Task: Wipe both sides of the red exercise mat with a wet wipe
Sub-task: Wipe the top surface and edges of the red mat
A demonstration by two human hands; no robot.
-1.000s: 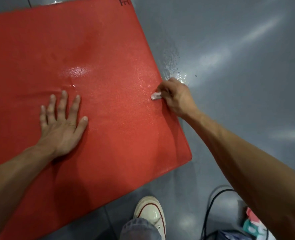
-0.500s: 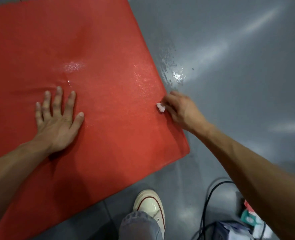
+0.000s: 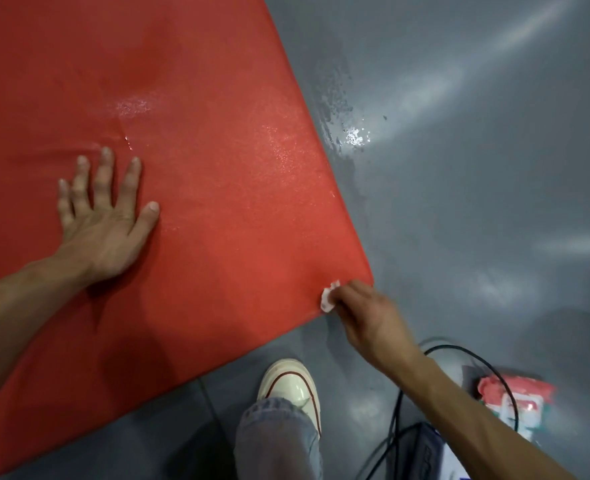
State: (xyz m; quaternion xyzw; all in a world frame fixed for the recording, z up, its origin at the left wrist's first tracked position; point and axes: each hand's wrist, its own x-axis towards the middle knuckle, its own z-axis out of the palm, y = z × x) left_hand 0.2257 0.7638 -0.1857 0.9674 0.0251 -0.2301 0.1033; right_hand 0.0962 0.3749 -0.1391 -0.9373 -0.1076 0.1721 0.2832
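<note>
No writing can be read anywhere; the print on the wipes pack (image 3: pixel 515 400) is too blurred. The left hand (image 3: pixel 106 220) lies flat on the red exercise mat (image 3: pixel 217 133), fingers straight and spread, pressing it to the grey floor (image 3: pixel 477 202). The right hand (image 3: pixel 369 313), arm stretched out, pinches a crumpled white wet wipe (image 3: pixel 328 297) in curled fingers at the mat's near corner. Ahead of both hands' fingertips the mat glistens in wet patches.
</note>
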